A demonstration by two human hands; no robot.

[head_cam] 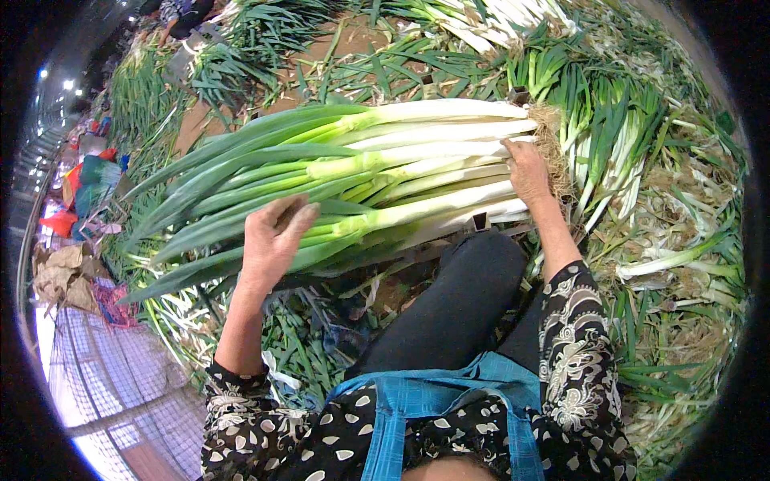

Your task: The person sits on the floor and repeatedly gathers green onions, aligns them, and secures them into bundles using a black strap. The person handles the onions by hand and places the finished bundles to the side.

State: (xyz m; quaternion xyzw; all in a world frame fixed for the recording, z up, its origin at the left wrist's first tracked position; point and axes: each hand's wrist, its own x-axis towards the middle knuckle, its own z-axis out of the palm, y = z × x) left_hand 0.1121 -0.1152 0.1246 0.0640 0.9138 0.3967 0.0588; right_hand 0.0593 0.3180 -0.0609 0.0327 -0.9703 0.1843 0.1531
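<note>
A row of large green onions lies across a low metal rack in front of me, white stalks and roots to the right, green leaves to the left. My right hand rests on the white stalks beside the stringy roots; whether its fingers grip a stalk is hidden. Above the green leaves hovers my left hand, slightly blurred, fingers bent and the thumb apart from them. Nothing shows in it. An upright square metal tube end stands at the row's near side, by my knee.
More green onions are heaped on the right, and others lie at the back. Loose leaves and peelings litter the ground. Crumpled brown sacking and pink netting lie at left. Part of another person shows at upper left.
</note>
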